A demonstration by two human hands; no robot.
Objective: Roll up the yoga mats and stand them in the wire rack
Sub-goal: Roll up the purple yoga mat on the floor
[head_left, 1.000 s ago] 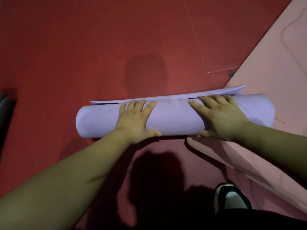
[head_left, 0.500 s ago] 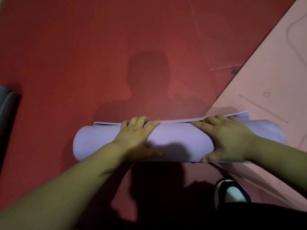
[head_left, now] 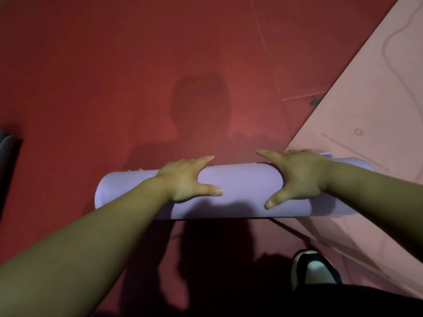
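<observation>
Markings first: the pink mat (head_left: 366, 106) on the right carries a small printed ring and a few thin pale lines, too faint to read as any word. It lies flat, its long edge cutting diagonally across the red floor (head_left: 103, 72). A thin seam line runs over that floor at upper right, and a small dark speck sits just beside the pink mat's edge. At the far left edge there's a dark upright object (head_left: 9, 154), too cut off to identify. Bottom right, a black-and-white shoe (head_left: 314, 268) stands on the floor near the pink mat, and the person's shadow falls across the middle.

Now the hands. Both are on the purple mat (head_left: 240, 191), rolled into a thick tube lying crosswise, its right end over the pink mat and its left end over the red floor. The left hand (head_left: 183, 179) wraps over the top: thumb stretched wide along the near face, fingers hooked over the far side. The right hand (head_left: 299, 177) mirrors it – thumb down the front, fingers over the back, where a loose edge of the purple mat peeks out.
</observation>
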